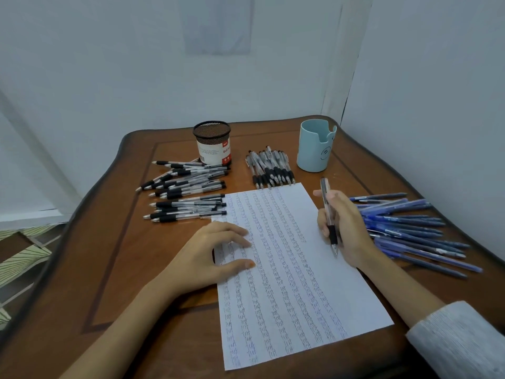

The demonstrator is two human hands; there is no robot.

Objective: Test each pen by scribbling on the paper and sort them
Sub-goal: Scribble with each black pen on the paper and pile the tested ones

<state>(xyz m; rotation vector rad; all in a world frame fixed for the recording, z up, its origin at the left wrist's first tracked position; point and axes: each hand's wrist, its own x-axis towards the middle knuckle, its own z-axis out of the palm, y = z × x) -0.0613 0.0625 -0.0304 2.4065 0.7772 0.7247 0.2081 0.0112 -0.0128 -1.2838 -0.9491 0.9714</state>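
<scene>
A white sheet of paper covered in rows of scribbles lies on the brown table. My right hand grips a clear pen with a black grip, its tip touching the paper near the right edge. My left hand rests on the paper's left edge with fingers spread flat. A pile of black-grip pens lies to the left, a second bundle of black-grip pens lies above the paper, and a heap of blue pens lies to the right.
A black mesh pen cup with a white label stands at the back left. A light blue holder stands at the back right. The wooden table sits in a corner between pale walls, with patterned floor at the left.
</scene>
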